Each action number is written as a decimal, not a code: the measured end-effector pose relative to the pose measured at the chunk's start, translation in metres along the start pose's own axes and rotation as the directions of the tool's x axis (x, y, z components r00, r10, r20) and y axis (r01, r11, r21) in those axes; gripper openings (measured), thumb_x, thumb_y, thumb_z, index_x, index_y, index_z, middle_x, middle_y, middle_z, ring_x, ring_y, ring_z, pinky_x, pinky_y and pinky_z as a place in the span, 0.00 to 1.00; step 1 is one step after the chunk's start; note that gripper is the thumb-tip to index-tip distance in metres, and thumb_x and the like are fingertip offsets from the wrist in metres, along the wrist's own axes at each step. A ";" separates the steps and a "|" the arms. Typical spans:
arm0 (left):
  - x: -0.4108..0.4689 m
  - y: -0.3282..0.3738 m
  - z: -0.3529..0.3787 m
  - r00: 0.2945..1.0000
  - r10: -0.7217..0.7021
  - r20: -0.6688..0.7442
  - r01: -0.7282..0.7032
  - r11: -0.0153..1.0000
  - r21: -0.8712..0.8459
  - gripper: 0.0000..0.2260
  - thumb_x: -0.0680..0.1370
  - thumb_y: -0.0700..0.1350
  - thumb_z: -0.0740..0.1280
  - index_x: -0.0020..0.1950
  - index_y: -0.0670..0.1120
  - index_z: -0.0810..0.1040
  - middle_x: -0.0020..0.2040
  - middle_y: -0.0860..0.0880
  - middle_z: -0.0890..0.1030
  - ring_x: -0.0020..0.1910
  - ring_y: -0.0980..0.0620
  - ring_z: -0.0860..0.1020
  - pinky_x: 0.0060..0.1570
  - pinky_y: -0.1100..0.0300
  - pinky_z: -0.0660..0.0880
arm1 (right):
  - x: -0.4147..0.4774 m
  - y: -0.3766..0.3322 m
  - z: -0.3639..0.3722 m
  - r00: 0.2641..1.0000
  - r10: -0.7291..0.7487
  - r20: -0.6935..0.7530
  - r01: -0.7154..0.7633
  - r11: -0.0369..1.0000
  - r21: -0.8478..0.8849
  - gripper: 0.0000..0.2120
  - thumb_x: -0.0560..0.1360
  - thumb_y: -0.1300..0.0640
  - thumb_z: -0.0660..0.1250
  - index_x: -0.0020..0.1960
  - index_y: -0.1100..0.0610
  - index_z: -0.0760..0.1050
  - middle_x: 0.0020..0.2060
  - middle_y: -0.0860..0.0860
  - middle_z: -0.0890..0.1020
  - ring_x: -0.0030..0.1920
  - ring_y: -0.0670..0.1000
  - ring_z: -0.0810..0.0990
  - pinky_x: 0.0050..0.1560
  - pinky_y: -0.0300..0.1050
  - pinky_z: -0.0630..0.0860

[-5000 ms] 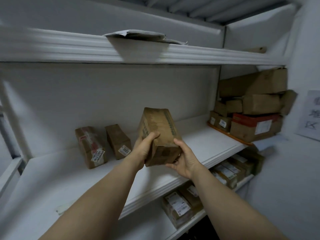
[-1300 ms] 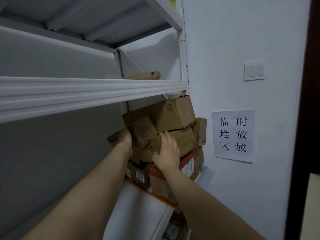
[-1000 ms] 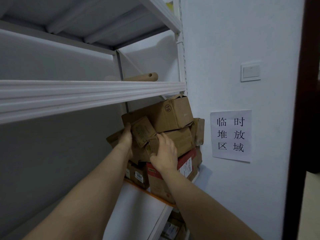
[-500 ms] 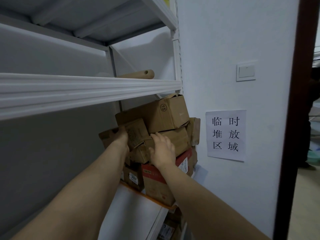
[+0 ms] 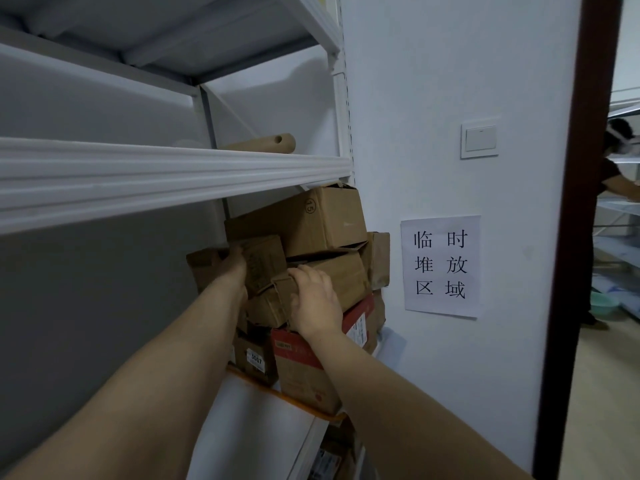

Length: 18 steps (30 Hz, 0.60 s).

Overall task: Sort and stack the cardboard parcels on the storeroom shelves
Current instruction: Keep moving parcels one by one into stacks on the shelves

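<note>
Creased boxy cardboard parcel, held between left hand, right hand

White wall bears a light switch and paper notice.

We read 临时堆放区域, in three rows of two, on the sheet on the wall at three o'clock from the stack. The top box bears a circled 15. At the stack's seven o'clock, a small box has a label reading 3007. The red box print is too small for us.
</note>
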<state>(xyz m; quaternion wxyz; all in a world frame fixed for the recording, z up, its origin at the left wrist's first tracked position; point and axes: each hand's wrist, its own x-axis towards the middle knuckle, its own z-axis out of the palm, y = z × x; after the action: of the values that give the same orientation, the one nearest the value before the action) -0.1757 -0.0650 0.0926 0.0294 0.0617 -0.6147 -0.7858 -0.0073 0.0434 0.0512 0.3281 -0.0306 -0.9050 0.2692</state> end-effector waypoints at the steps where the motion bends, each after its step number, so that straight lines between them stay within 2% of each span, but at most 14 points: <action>1: 0.020 -0.006 -0.004 1.000 -0.019 0.006 0.018 1.000 0.021 0.33 0.69 0.66 0.64 0.72 0.57 0.67 0.58 0.47 0.80 0.49 0.42 0.81 0.44 0.41 0.79 | 0.000 0.000 0.000 1.000 0.000 0.005 0.000 1.000 0.001 0.25 0.79 0.63 0.59 0.75 0.52 0.62 0.74 0.49 0.63 0.74 0.51 0.58 0.73 0.48 0.59; 4: 0.059 -0.019 -0.010 0.997 -0.070 0.024 0.069 0.997 0.027 0.37 0.64 0.67 0.64 0.71 0.57 0.68 0.59 0.47 0.80 0.48 0.43 0.82 0.44 0.41 0.79 | -0.002 -0.002 -0.001 1.000 0.008 0.025 -0.008 1.000 0.006 0.27 0.79 0.64 0.59 0.76 0.52 0.59 0.76 0.49 0.60 0.75 0.51 0.55 0.73 0.47 0.58; 7: 0.024 -0.007 -0.012 0.997 -0.075 -0.023 0.075 0.997 -0.003 0.40 0.62 0.68 0.61 0.73 0.56 0.66 0.61 0.47 0.79 0.48 0.43 0.81 0.46 0.41 0.79 | -0.004 -0.003 -0.003 0.999 0.034 0.030 -0.035 0.999 0.019 0.30 0.79 0.64 0.59 0.78 0.52 0.55 0.77 0.49 0.55 0.76 0.50 0.53 0.74 0.47 0.57; 10: -0.016 0.003 -0.009 0.998 -0.043 -0.038 0.042 0.999 -0.026 0.34 0.71 0.66 0.58 0.74 0.53 0.65 0.61 0.45 0.79 0.50 0.44 0.80 0.44 0.51 0.80 | -0.007 -0.005 -0.006 0.998 0.052 0.025 -0.053 0.998 0.026 0.31 0.78 0.63 0.60 0.78 0.52 0.54 0.78 0.48 0.54 0.76 0.50 0.53 0.73 0.47 0.58; 13: -0.042 0.008 -0.004 1.000 -0.007 -0.028 0.006 0.999 -0.034 0.28 0.78 0.61 0.56 0.74 0.49 0.65 0.60 0.44 0.79 0.51 0.45 0.79 0.44 0.55 0.78 | -0.009 -0.006 -0.009 0.998 0.057 0.020 -0.057 0.998 0.031 0.32 0.78 0.63 0.61 0.78 0.52 0.53 0.78 0.48 0.53 0.76 0.50 0.52 0.74 0.47 0.58; 16: -0.053 0.009 -0.006 0.999 0.007 -0.039 -0.010 0.998 -0.059 0.22 0.78 0.60 0.57 0.64 0.47 0.74 0.54 0.45 0.80 0.46 0.47 0.79 0.41 0.57 0.77 | -0.012 -0.010 -0.013 0.998 0.063 0.022 -0.064 0.997 0.041 0.32 0.78 0.62 0.62 0.78 0.53 0.53 0.78 0.48 0.52 0.76 0.50 0.52 0.74 0.47 0.57; 18: -0.062 0.009 -0.009 1.000 0.003 -0.008 -0.003 0.996 -0.089 0.21 0.78 0.60 0.57 0.59 0.48 0.77 0.53 0.45 0.81 0.48 0.45 0.80 0.48 0.52 0.79 | -0.016 -0.012 -0.015 0.998 0.062 0.020 -0.063 0.997 0.041 0.32 0.78 0.62 0.62 0.78 0.53 0.53 0.78 0.49 0.52 0.77 0.50 0.52 0.74 0.47 0.57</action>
<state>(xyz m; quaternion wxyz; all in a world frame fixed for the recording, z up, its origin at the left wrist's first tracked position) -0.1129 -0.0680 0.1028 0.0356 0.0624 -0.5791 -0.8121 0.0159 0.0363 0.0576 0.3118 -0.0495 -0.9007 0.2985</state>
